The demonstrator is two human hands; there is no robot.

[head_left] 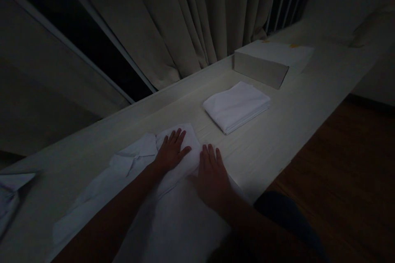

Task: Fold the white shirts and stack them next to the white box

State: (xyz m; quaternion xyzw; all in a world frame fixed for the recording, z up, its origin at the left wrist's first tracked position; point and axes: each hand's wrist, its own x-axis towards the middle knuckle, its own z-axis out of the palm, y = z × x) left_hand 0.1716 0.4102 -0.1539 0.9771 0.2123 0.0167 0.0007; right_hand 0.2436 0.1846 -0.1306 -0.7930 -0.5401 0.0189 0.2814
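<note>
A white shirt, with what looks like a collar near its upper edge, lies spread on the pale table before me. My left hand rests flat on its upper part, fingers spread. Along the cloth's right edge lies my right hand, fingers stretched out and close together, its thumb hard to see. Neither hand grips anything. Beyond them a folded white cloth sits in a neat, layered rectangle. The near part of the shirt is partly hidden under my forearms.
A white box stands farther back on the long table. Beige curtains hang behind the table's raised back edge. At the far left lies another white item, cut off by the frame. Wooden floor shows at right.
</note>
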